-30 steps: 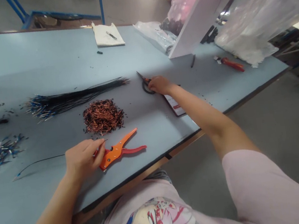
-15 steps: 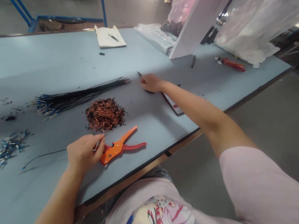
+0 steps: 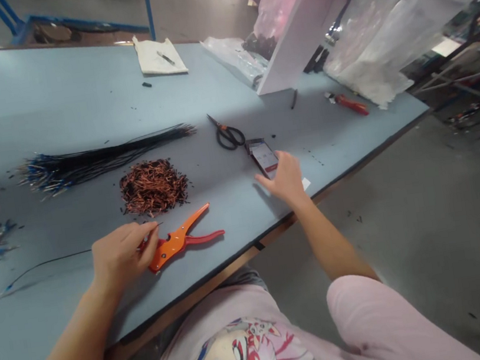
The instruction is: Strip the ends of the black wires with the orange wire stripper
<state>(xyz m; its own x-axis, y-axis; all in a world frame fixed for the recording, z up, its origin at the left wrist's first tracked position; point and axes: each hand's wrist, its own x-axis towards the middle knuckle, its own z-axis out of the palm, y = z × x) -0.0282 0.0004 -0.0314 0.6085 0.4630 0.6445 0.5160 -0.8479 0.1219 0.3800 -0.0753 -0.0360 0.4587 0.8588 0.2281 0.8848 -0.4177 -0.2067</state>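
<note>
Pinching a thin, flexible black wire (image 3: 50, 261) between thumb and fingertips, our left hand (image 3: 119, 256) is nearly closed at the bench's (image 3: 230, 205) near side, in the head view. The wire trails left in a low curve to a blue-collared metal tip (image 3: 9, 288). An orange cutting tool with a red lower handle (image 3: 173, 246) lies beside those fingers; whether they touch it, we cannot tell. Our right hand (image 3: 288, 179) is loosely open, thumb apart, at the near end of a dark-framed flat phone (image 3: 262, 156); contact is unclear.

The wire should feel light and springy, best held close to its end so it doesn't flex. The phone is probably smooth, stiff and breakable, safest gripped by its long edges. Black-handled scissors (image 3: 227, 137) lie just beyond it.
</note>
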